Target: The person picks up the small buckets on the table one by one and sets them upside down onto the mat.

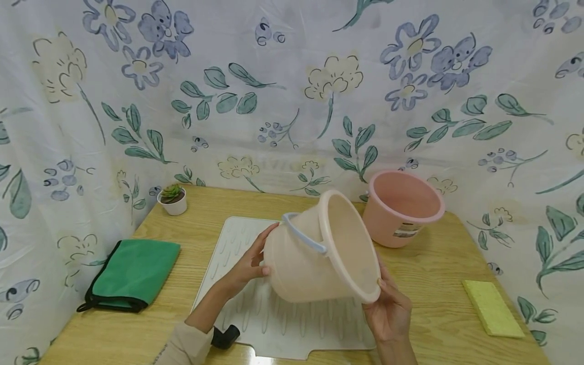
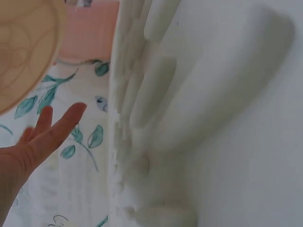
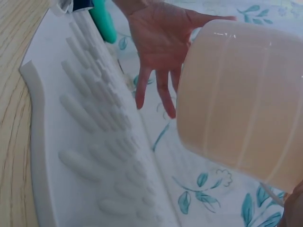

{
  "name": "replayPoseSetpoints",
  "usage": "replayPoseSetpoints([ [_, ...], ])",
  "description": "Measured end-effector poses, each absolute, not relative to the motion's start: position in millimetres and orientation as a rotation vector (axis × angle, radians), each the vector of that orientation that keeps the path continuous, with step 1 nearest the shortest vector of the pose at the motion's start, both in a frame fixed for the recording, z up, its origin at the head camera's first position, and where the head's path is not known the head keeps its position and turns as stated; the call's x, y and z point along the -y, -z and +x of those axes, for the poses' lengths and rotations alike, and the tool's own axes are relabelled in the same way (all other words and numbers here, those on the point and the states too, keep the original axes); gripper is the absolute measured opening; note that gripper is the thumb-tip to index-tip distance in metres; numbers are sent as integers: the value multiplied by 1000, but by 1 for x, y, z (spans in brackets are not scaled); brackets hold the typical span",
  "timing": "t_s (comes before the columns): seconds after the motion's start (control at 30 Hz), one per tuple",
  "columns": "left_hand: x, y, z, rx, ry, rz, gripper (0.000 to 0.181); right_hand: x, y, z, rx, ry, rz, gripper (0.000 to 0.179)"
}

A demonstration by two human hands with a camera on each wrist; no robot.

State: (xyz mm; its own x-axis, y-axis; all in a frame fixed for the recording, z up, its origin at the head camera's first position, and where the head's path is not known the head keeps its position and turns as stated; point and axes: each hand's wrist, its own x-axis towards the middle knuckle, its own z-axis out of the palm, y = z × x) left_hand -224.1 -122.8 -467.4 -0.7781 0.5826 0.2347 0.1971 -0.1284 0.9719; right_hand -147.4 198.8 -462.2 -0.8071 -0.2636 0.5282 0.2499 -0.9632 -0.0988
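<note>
A cream bucket (image 1: 301, 263) with a light blue handle (image 1: 303, 235) is held tilted above a white ribbed tray (image 1: 230, 248), its opening turned to the right. My right hand (image 1: 390, 309) grips the rim at its lower right, thumb on the edge. At the base end is my left hand (image 1: 248, 263). In the right wrist view, the left hand (image 3: 161, 42) shows its palm and straight, spread fingers beside the base. The left wrist view also shows that hand (image 2: 42, 142) with extended fingers, close to the patterned bucket bottom (image 2: 23, 47). Contact there is unclear.
Behind the cream bucket stands a pink bucket (image 1: 388, 228). A folded green cloth (image 1: 141, 271) lies at left, with a small potted succulent (image 1: 173, 200) farther back. A yellow sponge cloth (image 1: 493, 309) is at right. Some black object (image 1: 225, 337) sits by the left sleeve.
</note>
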Motion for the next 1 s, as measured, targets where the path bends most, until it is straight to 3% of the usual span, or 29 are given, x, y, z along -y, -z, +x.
replayPoseSetpoints([
  [0.33,107,470,-219,-1862,-2057,883,107,-196,458,-149,-12,2743,-817,58],
  [0.67,93,469,-212,-1810,-2212,1080,102,-188,456,-148,26,2734,-782,56],
  [1.0,89,465,-210,-1717,-2314,1120,99,-178,455,-148,60,2749,-719,53],
])
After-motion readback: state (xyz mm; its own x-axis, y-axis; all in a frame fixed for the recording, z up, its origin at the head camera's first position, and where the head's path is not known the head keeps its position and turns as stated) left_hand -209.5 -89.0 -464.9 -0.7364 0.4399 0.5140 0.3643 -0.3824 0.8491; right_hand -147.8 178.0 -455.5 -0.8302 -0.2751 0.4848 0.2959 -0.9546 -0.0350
